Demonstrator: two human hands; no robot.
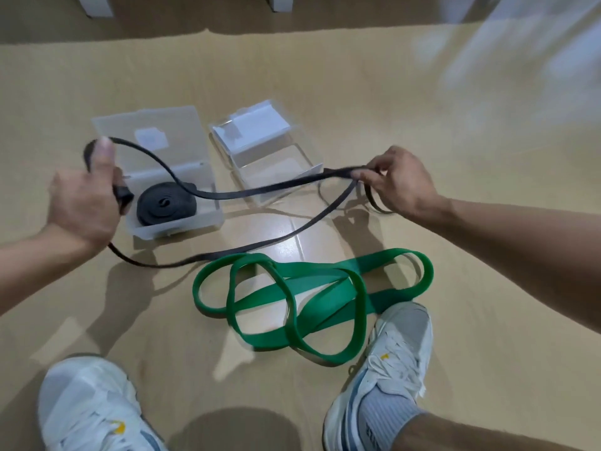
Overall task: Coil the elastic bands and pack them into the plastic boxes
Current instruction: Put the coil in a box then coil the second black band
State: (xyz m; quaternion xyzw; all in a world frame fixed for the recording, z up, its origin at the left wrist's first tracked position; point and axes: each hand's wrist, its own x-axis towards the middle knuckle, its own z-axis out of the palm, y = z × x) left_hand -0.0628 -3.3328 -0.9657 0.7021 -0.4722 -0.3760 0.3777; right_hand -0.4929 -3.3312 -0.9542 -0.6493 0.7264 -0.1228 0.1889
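- Tan flooring [455, 369] fills the scene, with a glossy paler patch at the middle; bare floor is seen at far left, far right and between the shoes at the near edge.
- At left, the left hand [83, 203] is clenched around one end of a thin black band [260, 190], the thumb pressed on top of it.
- Just right of that hand, a frosted plastic box [208, 219] is seen with its lid tipped back; a coiled black band [166, 205] lies inside it.
- Beside it, slightly farther, a clear plastic box [276, 164] stands open, its lid raised at the far side.
- The thin black band is stretched above both boxes, and a second strand sags to the floor near them.
- Nearer, a green band [312, 294] lies uncoiled in loose loops, its right end touching the right shoe [383, 369].
- At right, the right hand [400, 183] pinches the other end of the thin black band between thumb and fingertips.
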